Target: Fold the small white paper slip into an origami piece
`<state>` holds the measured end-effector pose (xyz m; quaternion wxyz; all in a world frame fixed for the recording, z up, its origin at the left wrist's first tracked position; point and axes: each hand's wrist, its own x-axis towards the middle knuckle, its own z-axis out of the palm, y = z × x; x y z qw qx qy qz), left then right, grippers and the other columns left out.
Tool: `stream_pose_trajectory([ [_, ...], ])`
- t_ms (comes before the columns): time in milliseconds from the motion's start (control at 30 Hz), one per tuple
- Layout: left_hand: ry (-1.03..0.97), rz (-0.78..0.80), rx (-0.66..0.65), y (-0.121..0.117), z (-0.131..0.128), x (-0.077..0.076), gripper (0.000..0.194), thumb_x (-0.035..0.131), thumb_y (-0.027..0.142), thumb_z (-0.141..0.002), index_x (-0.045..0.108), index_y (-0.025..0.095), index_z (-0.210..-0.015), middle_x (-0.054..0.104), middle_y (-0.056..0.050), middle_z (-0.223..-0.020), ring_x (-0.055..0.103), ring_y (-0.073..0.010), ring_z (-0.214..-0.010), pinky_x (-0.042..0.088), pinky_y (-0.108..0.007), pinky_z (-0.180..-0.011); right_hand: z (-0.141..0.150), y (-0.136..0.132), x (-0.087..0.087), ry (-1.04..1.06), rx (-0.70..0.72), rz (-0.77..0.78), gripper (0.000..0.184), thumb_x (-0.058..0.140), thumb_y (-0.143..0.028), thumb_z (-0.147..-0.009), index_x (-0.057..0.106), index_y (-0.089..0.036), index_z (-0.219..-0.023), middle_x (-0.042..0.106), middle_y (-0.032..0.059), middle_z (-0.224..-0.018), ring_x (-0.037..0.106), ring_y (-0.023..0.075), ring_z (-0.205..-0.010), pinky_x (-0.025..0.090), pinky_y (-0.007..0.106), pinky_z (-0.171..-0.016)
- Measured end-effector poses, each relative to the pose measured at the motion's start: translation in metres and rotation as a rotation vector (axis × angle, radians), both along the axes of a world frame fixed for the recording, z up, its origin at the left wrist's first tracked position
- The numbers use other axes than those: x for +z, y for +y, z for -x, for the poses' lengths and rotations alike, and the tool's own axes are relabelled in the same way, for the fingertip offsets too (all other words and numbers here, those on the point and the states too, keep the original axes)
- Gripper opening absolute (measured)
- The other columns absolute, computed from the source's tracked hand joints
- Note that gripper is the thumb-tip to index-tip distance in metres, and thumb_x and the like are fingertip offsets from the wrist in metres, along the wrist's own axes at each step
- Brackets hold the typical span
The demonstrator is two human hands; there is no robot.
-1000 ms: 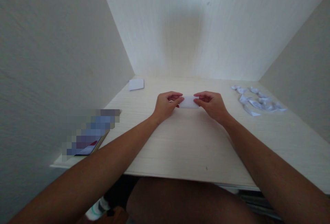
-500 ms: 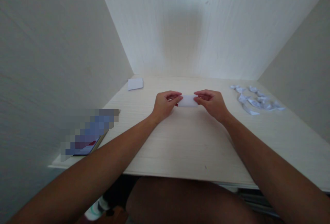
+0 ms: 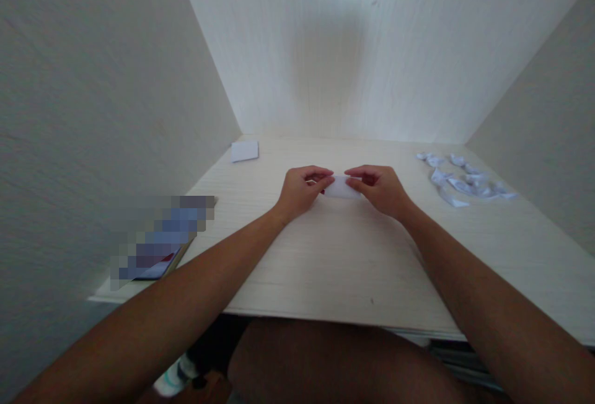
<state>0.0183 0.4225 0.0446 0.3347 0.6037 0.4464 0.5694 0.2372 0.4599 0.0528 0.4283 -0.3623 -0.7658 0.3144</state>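
Observation:
A small white piece of paper point(image 3: 343, 189) is held between my two hands, above the middle of the pale wooden desk point(image 3: 320, 255). My left hand point(image 3: 304, 190) pinches its left end between thumb and fingers. At the other end, my right hand point(image 3: 381, 189) grips it the same way, thumb on the near face. The fingertips behind the paper are partly hidden. Off to the right lie several folded and twisted white paper pieces point(image 3: 465, 181).
At the back left corner sits a flat stack of white paper point(image 3: 245, 150). A blurred-out tablet or similar screen device point(image 3: 162, 249) leans along the left edge. Grey-white panels enclose the desk on the left, back and right. My legs are under the front edge.
My hands have come slightly closer together along the paper's top edge, and the paper sits a little lower. Everything else stays in place.

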Motion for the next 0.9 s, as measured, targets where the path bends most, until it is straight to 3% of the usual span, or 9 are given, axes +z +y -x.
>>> stream_pose_trajectory([
  [133, -0.004, 0.001, -0.012, 0.0011, 0.0008, -0.0015, 0.026, 0.086, 0.035, -0.075, 0.082, 0.015, -0.092, 0.079, -0.008, -0.080, 0.070, -0.0156, -0.065, 0.059, -0.029, -0.063, -0.0009, -0.0014, 0.0015, -0.079, 0.012, -0.052, 0.022, 0.074, -0.035, -0.088, 0.085, -0.025, -0.104, 0.083, 0.0063, -0.099, 0.073, 0.0211, -0.080, 0.055, 0.034, -0.072],
  [433, 0.050, 0.003, -0.045, 0.0018, 0.0030, -0.0037, 0.032, 0.085, 0.037, -0.076, 0.083, 0.016, -0.099, 0.079, -0.009, -0.085, 0.068, -0.0140, -0.066, 0.056, -0.027, -0.063, -0.0002, -0.0049, 0.0067, -0.100, 0.011, -0.064, 0.021, 0.073, -0.034, -0.088, 0.085, -0.024, -0.102, 0.084, 0.0058, -0.096, 0.073, 0.0211, -0.078, 0.054, 0.034, -0.073],
  [900, 0.077, 0.001, -0.066, -0.0010, 0.0023, 0.0003, 0.026, 0.085, 0.036, -0.073, 0.083, 0.017, -0.090, 0.077, -0.006, -0.076, 0.064, -0.0139, -0.064, 0.051, -0.026, -0.061, 0.0003, -0.0032, 0.0021, -0.087, 0.071, -0.015, 0.022, 0.073, -0.034, -0.087, 0.084, -0.024, -0.104, 0.083, 0.0061, -0.099, 0.073, 0.0216, -0.080, 0.057, 0.035, -0.074],
])
